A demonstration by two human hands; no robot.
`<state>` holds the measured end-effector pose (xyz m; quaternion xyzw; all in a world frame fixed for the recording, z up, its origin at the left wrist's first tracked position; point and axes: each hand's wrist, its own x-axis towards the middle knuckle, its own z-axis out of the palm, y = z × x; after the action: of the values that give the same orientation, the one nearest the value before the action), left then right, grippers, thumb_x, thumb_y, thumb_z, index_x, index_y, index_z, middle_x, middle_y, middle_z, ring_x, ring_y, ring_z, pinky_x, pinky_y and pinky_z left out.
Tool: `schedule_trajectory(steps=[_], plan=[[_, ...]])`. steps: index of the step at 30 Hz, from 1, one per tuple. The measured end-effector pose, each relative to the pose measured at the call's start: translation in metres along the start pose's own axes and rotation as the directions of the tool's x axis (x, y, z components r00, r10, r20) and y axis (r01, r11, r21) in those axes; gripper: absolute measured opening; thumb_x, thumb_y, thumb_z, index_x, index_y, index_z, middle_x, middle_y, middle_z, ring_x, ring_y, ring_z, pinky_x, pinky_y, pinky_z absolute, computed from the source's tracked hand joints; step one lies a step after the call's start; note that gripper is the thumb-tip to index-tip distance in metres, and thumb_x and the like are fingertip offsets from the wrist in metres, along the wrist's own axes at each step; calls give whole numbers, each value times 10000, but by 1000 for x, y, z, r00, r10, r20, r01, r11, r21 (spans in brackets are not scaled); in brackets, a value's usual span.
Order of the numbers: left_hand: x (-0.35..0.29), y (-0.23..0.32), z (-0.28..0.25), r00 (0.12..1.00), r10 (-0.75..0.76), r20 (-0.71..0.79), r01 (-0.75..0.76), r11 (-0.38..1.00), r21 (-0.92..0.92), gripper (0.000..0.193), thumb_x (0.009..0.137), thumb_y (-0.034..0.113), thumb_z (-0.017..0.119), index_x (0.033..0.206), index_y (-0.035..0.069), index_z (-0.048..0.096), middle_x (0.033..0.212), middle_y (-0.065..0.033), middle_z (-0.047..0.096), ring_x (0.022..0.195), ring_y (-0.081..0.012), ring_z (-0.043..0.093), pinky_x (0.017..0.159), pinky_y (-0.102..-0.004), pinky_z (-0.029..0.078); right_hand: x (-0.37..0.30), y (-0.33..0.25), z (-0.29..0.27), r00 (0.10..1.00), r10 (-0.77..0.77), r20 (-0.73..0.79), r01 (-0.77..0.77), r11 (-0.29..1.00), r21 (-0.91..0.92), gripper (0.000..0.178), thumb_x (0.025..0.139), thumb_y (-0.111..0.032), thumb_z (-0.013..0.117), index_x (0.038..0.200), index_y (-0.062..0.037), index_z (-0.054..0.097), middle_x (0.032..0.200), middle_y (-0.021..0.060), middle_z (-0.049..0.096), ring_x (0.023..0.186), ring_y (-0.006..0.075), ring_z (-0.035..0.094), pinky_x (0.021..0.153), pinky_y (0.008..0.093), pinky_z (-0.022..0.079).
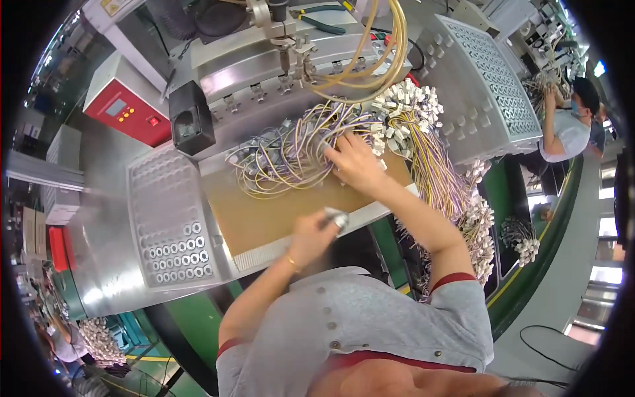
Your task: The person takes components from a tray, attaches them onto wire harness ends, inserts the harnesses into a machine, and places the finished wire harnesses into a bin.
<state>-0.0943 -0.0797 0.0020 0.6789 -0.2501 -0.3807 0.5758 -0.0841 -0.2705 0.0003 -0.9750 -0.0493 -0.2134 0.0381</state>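
My left hand (311,239) is closed around a small silvery-grey part (337,220), smeared by motion, just over the near edge of a brown board (254,221). Farther off, my right hand (359,165) reaches into the right side of a tangled pile of wires (284,169), yellow, white and purple. Its fingers are bent among the strands; which of them they grip, if any, is hidden. Right of that hand hangs a thick bundle of similar wires (436,165) ending in white connectors (410,106).
A clear plastic tray (142,218) on the left holds rows of round metal parts. Behind the wires stands a metal fixture (245,99) beside a red-fronted control box (126,109). Pliers (321,25) lie at the back. Another tray (496,79) and a seated co-worker (565,135) are at right.
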Motion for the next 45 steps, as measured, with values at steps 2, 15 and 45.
schedule_trajectory(steps=[2,15,45], plan=[[-2,-22,17,989,-68,130,87,985,-148,158,804,88,542,924,-2,593,770,-2,580,651,-63,513,576,-199,423,13,9,-11,989,-16,150,-4,991,133,428,502,-102,650,903,-87,502,796,112,514,769,278,495,666,359,419],[10,16,-27,950,-2,-313,-218,713,-666,309,814,78,489,1098,-35,447,932,-68,569,838,-146,552,741,-257,433,23,13,-45,686,117,718,-673,-275,687,530,623,19,459,1150,-15,426,862,51,586,717,118,579,567,231,483],[19,3,-1,858,230,-459,-213,973,89,492,672,-5,576,1128,-19,392,966,-114,559,866,-178,564,740,-280,458,-3,51,-7,730,681,58,-478,448,756,198,761,-88,507,937,0,521,695,77,556,580,140,499,557,254,406]])
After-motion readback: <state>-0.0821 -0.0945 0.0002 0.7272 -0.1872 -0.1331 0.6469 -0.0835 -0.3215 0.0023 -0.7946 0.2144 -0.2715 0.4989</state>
